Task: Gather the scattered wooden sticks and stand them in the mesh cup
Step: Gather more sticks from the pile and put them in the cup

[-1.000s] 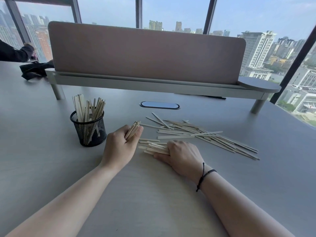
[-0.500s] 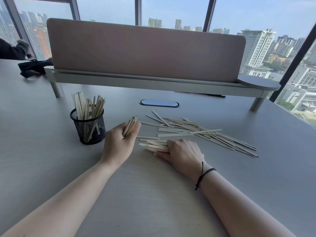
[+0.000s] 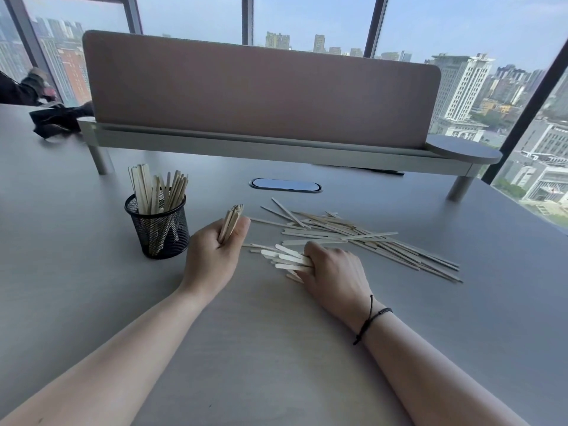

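Grey table, sticks beside both hands

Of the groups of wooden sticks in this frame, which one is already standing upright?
The sticks in the black mesh cup stand upright. The bundle in the left hand is held tilted, and the rest lie flat on the table.

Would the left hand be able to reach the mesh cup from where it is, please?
Probably yes: the left hand, gripping a bundle of sticks, sits just beside the mesh cup with nothing between them.
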{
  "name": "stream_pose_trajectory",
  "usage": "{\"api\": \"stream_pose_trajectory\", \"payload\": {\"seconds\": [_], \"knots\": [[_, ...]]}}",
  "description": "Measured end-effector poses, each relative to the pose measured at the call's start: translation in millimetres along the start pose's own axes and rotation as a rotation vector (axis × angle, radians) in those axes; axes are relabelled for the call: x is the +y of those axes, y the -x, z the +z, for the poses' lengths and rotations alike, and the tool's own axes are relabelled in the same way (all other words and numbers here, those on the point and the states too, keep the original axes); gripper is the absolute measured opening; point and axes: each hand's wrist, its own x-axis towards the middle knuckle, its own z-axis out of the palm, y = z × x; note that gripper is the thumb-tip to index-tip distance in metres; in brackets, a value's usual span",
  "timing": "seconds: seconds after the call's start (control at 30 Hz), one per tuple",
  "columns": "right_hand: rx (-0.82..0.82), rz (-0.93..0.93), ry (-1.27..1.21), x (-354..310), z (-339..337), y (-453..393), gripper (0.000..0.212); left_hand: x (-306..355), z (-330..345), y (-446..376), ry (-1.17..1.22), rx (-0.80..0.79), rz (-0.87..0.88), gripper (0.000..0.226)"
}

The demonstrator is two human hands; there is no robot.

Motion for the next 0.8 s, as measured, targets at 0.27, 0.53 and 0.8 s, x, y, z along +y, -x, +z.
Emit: {"api": "stream_pose_trajectory", "payload": {"seconds": [0.27,0.53,0.8], "knots": [[0.255,0.209,-0.829,-55.8,-24.0,-17.2,0.055,2.1,0.4,-1.0,0.111,0.011,-0.111,0.064],[0.04,0.225,-1.062,-88.9,-2.6,-9.5,0.059,11.1,2.4,4.8,0.373,-0.013,-0.347,0.056],[0.103,0.352,-1.109,-84.6,-5.6,-9.5,0.049,26.4,3.4,10.4,0.465,-0.053,-0.308,0.051]]}}
